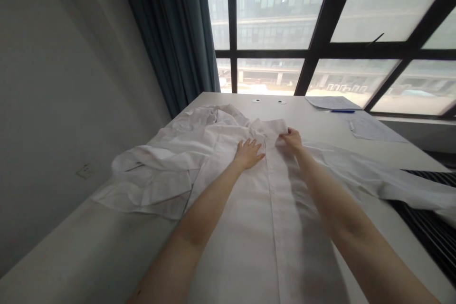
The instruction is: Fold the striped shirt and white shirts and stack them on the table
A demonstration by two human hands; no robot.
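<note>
A long white coat [242, 218] lies spread over the table, its front opening running toward me and its collar [270, 127] at the far end. My left hand [248, 153] rests flat on the upper front, just below the collar, fingers spread. At the collar's right end, my right hand [291, 140] pinches the fabric between thumb and fingers. One sleeve [377, 180] stretches out to the right and hangs past the table's edge. Bunched, wrinkled white cloth [160, 171] lies on the left.
Papers [333, 102] and a blue pen [342, 111] lie at the table's far right, with another sheet [377, 129] nearer. Two round cable holes [282, 102] sit by the far edge. Black striped fabric [423, 228] is at the right. A wall and blue curtain [178, 33] stand left.
</note>
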